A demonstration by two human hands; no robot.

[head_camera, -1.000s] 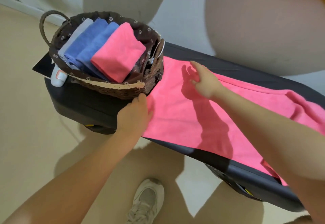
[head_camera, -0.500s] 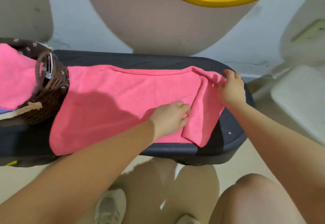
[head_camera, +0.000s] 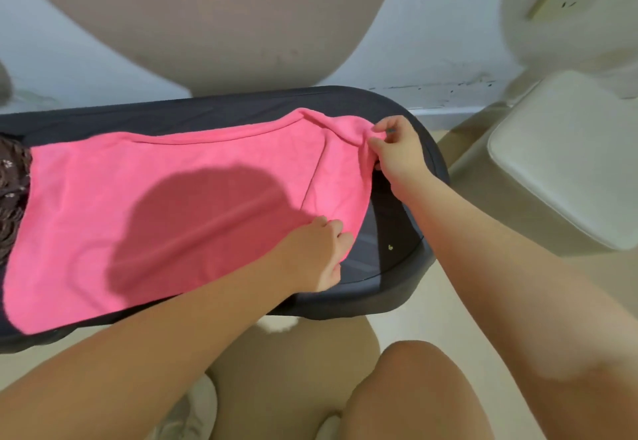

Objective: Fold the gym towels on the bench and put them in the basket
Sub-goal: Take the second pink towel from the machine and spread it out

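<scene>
The soft terry towel [head_camera: 165, 205] is bright pink, one plain colour without any pattern. The long padded bench [head_camera: 241, 108] under it is dark charcoal grey. At the left edge, the woven basket's cloth lining [head_camera: 10, 177] is dark brown with small white flowers.

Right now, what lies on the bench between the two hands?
In the head view, only the pink towel, its folded-over end, lies between the left hand and right hand.

Bright, perhaps overhead light; head shadow on pink towel [head_camera: 165, 205]; wide-angle edge distortion.
</scene>
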